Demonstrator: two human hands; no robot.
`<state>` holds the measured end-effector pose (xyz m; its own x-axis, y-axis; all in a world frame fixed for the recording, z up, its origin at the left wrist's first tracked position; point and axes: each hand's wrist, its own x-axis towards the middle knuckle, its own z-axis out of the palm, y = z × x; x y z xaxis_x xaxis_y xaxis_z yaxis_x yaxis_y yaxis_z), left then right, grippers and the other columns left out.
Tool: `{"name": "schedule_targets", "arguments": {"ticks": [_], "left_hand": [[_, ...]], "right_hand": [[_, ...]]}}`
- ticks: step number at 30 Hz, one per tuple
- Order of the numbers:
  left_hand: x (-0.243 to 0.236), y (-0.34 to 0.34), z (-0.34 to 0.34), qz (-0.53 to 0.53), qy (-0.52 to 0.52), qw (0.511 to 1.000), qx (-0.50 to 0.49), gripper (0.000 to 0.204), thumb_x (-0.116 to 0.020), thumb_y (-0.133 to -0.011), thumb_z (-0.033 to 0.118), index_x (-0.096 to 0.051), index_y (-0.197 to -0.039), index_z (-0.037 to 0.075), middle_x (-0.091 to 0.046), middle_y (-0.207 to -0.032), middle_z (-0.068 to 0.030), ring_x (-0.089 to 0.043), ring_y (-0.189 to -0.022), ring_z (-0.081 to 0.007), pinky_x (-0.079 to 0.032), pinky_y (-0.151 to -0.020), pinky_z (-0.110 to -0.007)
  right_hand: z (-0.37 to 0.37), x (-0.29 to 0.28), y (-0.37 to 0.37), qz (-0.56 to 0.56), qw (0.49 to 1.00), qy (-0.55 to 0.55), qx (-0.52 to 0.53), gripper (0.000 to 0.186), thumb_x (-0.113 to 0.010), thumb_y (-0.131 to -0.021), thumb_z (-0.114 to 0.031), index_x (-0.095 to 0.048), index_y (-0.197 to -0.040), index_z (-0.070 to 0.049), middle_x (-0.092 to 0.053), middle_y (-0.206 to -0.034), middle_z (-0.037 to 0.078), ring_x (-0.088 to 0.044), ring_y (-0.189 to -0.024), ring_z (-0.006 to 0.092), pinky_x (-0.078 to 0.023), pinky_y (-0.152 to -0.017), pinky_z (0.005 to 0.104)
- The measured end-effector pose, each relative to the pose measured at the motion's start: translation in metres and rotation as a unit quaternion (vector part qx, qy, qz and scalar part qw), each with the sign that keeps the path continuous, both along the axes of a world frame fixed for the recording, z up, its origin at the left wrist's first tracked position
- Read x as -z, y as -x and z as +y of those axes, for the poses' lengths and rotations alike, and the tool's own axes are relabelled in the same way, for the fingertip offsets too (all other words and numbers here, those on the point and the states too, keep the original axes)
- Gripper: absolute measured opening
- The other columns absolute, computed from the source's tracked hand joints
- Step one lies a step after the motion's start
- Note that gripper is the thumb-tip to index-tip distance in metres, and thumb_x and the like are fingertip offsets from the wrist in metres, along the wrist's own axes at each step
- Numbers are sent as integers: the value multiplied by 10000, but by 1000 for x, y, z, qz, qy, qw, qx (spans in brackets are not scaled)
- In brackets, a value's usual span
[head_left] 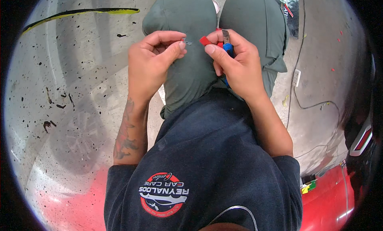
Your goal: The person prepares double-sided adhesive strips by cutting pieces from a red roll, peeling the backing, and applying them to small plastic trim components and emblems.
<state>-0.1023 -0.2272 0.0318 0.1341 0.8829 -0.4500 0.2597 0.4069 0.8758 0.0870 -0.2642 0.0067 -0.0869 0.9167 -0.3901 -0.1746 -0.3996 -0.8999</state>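
Observation:
Over my grey-green trousered knees [251, 19], my left hand [155, 61] is closed in a pinch on a small clear piece [188, 43], too small to name, with a bit of red at its end. Just to the right, my right hand [237, 67] grips a blue-handled tool [227, 48] with a flat metal top, possibly a utility knife. The same hand pinches a red piece [205, 40] between thumb and fingers, facing the clear piece with a short gap between them.
A glossy, speckled pale surface [64, 87] fills the left, with a black-and-yellow strip [79, 11] across it. At right lie a white power strip [296, 77], cables and small red scraps on the floor. A dark vehicle part [369, 111] and a red panel [327, 203] border the right.

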Motion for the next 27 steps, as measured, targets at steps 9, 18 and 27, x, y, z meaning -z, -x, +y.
{"name": "schedule_targets", "arguments": {"ticks": [9,18,27], "left_hand": [[-5,-12,7,1,-23,1000,-4,189,-659,-879,41,-694,-1042,-50,-711,-909,-113,-688,-791,-143,-561,-712,-245],[-4,-12,9,-12,-38,999,-16,210,-651,-876,9,-684,-1075,-54,-709,-942,-129,-694,-811,-153,-575,-730,-255],[-5,-7,8,-40,-18,998,-39,246,-692,-856,33,-673,-1081,-64,-708,-935,-126,-679,-815,-135,-567,-738,-251]], "right_hand": [[0,4,-8,-2,999,-36,-17,281,-682,-867,-105,-618,-1130,-28,-632,-866,1,-540,-757,73,-457,-724,232],[7,-1,1,15,1000,-2,-16,335,-685,-880,-154,-582,-1169,-19,-596,-852,-5,-538,-762,62,-446,-695,216],[9,-4,6,56,998,30,-13,287,-696,-891,-181,-612,-1118,-26,-567,-762,-31,-474,-550,26,-365,-471,197]]}}
